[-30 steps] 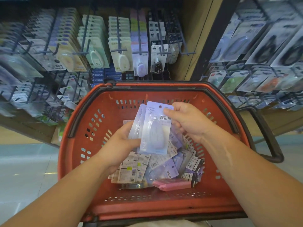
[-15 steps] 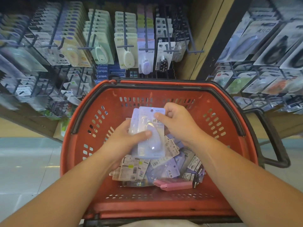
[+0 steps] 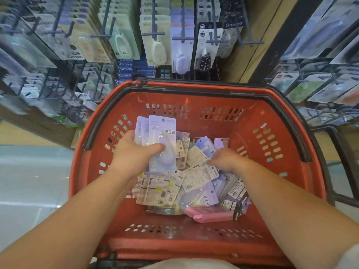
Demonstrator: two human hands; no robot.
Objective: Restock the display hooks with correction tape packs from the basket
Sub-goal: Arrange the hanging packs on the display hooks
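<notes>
A red shopping basket [image 3: 272, 152] in front of me holds a loose pile of correction tape packs [image 3: 196, 177], lilac and white, many lying back side up. My left hand [image 3: 132, 154] grips a small stack of lilac packs [image 3: 162, 133] upright above the pile, thumb across the front pack. My right hand [image 3: 225, 158] is down on the pile to the right, fingers bent onto a white-backed pack; its grip is hidden. Above the basket, a display hook [image 3: 182, 38] carries matching lilac packs [image 3: 181, 61].
Neighbouring hooks hold green, cream, yellow and black tape packs [image 3: 159, 49]. More racks of packs [image 3: 320, 88] stand at the right and left. A pink item [image 3: 209, 215] lies at the pile's near edge. The basket's black handle [image 3: 345, 167] sticks out right. Pale floor shows at the left.
My right hand has let go of the lilac packs and dropped onto the pile at the right. My left hand now holds the stack alone. The view has tilted closer to the basket.
</notes>
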